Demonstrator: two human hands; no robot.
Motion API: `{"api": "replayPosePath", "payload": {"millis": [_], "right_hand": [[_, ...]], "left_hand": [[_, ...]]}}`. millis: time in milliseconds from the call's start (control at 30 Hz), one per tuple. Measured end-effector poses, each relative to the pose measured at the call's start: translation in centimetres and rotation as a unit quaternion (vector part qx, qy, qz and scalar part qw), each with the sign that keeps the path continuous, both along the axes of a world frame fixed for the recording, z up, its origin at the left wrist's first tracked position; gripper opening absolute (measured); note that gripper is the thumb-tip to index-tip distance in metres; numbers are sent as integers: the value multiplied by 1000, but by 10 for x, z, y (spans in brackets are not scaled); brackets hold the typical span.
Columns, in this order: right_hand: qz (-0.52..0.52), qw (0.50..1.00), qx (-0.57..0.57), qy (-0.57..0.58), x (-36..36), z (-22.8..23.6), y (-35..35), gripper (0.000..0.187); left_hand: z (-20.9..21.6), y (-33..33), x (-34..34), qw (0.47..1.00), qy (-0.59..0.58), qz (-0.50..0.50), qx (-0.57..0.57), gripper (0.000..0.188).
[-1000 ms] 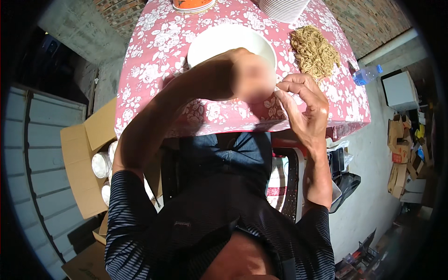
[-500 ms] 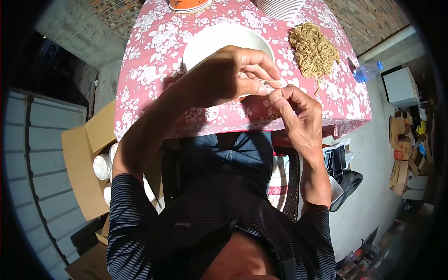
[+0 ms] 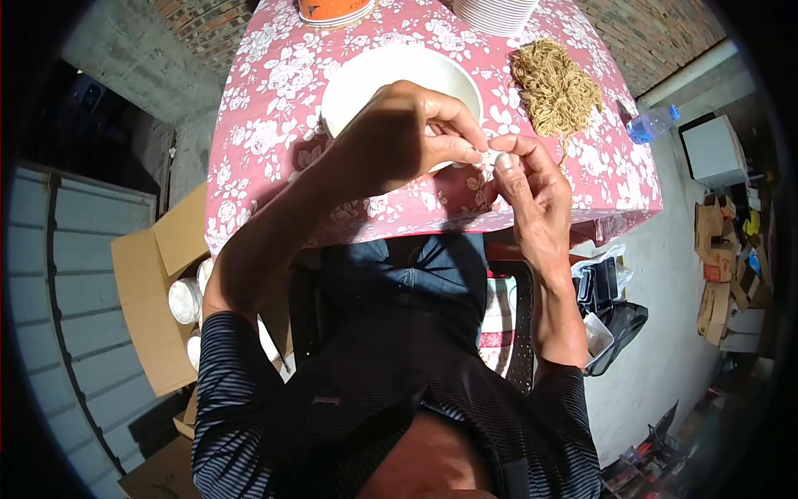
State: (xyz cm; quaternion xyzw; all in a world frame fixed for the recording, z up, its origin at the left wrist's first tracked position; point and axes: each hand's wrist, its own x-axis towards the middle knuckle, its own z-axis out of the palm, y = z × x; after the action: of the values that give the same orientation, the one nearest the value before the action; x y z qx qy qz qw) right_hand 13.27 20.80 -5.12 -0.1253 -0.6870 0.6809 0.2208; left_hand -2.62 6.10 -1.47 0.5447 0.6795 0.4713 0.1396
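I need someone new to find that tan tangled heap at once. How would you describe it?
Start at the table covered in pink cloth with white flowers. Right of the wide white bowl and just beyond the right hand lies the heap. It is a loose, tan tangle of thin strands, unlike the round white bowl and white stack nearby.
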Motion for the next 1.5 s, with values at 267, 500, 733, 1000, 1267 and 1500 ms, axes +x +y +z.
{"api": "replayPosePath", "payload": {"millis": [267,500,733,1000,1267,1500], "right_hand": [[-6,1000,-22,-10,-9,-10,-4,13],[-39,999,17,-5,-10,-10,-11,8],[-47,991,123,20,-7,-11,-14,6],[-41,989,138,43,-7,-11,-12,7],[-55,990,127,37,-7,-10,-13,7],[-59,991,113,43,-10,-13,-13,7]], "left_hand": [[-5,-1,-2,999,-42,-17,10,13],[-1,-3,-4,997,-65,16,-22,13],[-2,-4,1,997,-61,48,-7,13],[-1,-6,2,995,94,19,-9,11],[2,-8,2,999,1,-8,-32,14],[3,-8,2,999,29,9,-28,14]]}}
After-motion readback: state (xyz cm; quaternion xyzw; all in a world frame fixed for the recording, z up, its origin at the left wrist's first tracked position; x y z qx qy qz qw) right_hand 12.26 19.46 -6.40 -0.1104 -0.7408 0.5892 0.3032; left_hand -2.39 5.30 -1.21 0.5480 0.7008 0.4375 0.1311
